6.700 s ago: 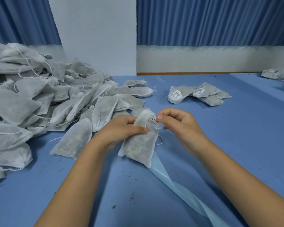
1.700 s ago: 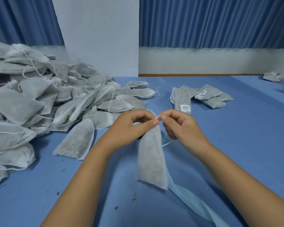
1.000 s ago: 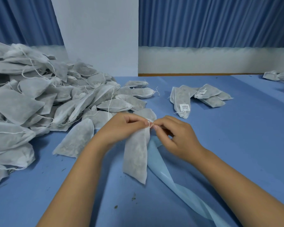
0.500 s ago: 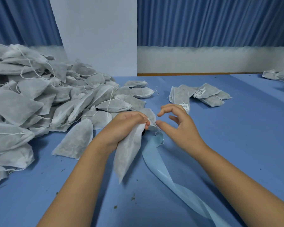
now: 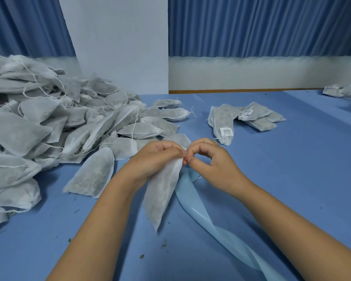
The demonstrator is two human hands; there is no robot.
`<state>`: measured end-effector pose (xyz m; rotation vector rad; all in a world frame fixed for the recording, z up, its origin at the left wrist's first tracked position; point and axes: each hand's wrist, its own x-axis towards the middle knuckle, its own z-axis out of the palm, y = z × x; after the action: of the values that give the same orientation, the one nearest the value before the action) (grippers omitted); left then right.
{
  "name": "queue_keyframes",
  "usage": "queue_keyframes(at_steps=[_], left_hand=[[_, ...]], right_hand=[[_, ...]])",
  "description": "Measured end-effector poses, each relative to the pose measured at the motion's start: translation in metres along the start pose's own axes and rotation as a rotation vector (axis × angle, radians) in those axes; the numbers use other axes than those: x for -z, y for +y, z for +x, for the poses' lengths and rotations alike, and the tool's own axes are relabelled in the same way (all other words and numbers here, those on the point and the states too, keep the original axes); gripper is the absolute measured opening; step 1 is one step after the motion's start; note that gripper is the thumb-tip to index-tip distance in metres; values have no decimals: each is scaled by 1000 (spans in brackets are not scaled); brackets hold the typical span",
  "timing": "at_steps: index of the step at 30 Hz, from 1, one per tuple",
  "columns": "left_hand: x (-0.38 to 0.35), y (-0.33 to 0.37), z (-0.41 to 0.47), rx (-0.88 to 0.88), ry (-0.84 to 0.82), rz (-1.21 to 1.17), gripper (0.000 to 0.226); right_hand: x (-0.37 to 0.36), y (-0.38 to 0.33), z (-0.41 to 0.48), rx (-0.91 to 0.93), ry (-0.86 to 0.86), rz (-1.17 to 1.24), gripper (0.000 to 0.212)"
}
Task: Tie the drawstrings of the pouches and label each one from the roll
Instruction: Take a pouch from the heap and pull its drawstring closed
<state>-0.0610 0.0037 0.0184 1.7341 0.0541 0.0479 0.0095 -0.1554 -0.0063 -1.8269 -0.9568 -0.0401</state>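
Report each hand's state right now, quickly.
Left hand: grips the pouch by its neck.
Right hand: pinches at the pouch's mouth; anything finer is too small to tell.

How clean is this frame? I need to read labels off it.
Head view: soft, even light, faint shadows under the forearms; wide-angle bowing toward the edges; sheen on the backing strip; left hand, right hand and pouch sharp; the label shows a barcode, its small print unreadable.

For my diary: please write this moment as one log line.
left hand: grips white fabric pouch | right hand: pinches pouch mouth | stage: tying, before labelling
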Motion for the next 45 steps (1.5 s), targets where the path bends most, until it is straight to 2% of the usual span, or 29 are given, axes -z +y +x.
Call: queue_keyframes(at_steps=[4, 8, 14, 17, 23, 29, 37, 45], left_hand=[[-1, -2, 3, -4, 86, 33, 20], [-1, -4, 6, 9, 123, 81, 19], [2, -7, 9, 18, 173, 101, 17], [4, -8, 9, 26, 170, 111, 12], [3, -8, 8, 15, 162, 125, 17], [2, -8, 9, 22, 168, 140, 25], [3, -12, 11, 47, 200, 210, 12], [5, -12, 11, -110, 171, 229, 8]], right_hand=[[-3, 4, 0, 10, -11, -140, 10], [-3, 4, -1, 45, -5, -161, 3], [-2, 2, -2, 9, 118, -25, 31], [-2, 1, -3, 36, 119, -26, 42], [-3, 2, -3, 48, 134, -78, 42], [-2, 3, -3, 18, 88, -25, 35], [1, 1, 0, -45, 21, 132, 32], [2, 1, 0, -52, 24, 131, 33]])
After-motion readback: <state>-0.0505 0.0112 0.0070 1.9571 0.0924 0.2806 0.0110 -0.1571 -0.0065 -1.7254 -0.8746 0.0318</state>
